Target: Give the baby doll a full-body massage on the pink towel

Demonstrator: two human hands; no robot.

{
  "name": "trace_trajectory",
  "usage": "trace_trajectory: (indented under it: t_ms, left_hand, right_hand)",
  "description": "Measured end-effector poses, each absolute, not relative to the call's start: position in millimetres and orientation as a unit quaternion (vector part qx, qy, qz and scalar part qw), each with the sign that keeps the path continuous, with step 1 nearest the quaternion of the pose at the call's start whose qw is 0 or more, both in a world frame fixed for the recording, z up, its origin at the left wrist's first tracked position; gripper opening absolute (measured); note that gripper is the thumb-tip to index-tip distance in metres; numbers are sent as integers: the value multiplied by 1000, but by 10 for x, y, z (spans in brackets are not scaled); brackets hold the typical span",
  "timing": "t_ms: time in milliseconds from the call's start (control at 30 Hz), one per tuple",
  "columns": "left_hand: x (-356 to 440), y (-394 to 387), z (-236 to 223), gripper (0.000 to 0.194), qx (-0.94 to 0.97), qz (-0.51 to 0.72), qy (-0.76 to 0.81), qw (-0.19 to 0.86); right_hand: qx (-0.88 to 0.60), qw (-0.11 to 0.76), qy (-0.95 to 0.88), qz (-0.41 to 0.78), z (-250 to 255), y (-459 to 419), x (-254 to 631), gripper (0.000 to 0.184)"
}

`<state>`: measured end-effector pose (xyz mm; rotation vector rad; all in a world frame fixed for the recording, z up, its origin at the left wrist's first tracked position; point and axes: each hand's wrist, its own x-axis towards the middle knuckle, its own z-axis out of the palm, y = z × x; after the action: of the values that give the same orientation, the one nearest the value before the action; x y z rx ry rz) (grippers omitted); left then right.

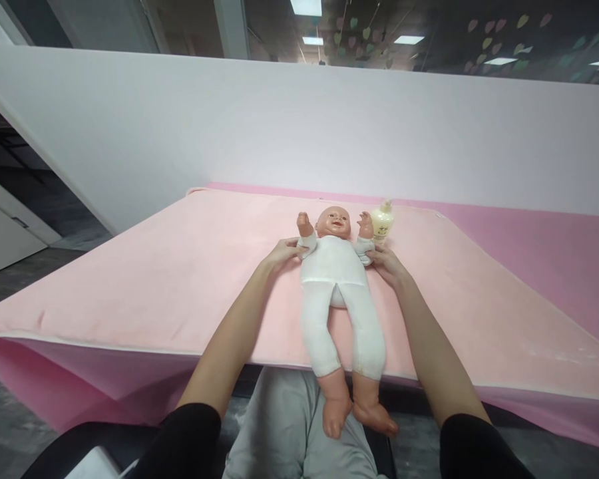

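A baby doll point(335, 263) with a white cloth body lies on its back on a pink towel point(180, 279). Its head points to the far side, and its feet hang over the near table edge above my lap. My left hand point(283, 253) is closed around the doll's arm on the left, thumb on the white sleeve. On the other side, my right hand point(387, 263) grips the doll's other arm near the elbow. Both doll forearms are bent upward. Some of my fingers are hidden under the arms.
A pale yellow pump bottle point(382, 223) stands just beyond my right hand, beside the doll's raised hand. Darker pink cloth point(554, 259) shows past the towel at the right. A white partition point(299, 126) rises behind the table.
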<state>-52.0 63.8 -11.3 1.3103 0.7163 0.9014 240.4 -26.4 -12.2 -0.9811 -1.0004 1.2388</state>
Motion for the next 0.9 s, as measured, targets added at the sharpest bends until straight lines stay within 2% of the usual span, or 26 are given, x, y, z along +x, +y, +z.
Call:
trace_trajectory:
  t_ms: [200,333,433,533,700,900]
  left_hand:
    - [-598,618,-56,26,607,344,337,632]
    - [-688,631,0,22,677,299,347,576]
    - [-726,630,-8,26,673,294,349,582]
    - [-722,614,-48,30,639,315,338,615]
    - [-648,605,-85,33,616,348,327,627]
    - [-511,653,-126,43,589,384,376,603]
  right_hand:
    - [-446,577,-443,521,-130,-289,2385,36]
    - [-453,601,-444,485,-218,-269,2390,12]
    - [-445,613,-452,470,-249,-259,2393,18]
    - [-446,616,-439,479,-217,-272,2386,12]
    - [-419,615,-434,507,-145,-300,2367,44]
    - [-434,625,-414,500,-218,-207,2389,36]
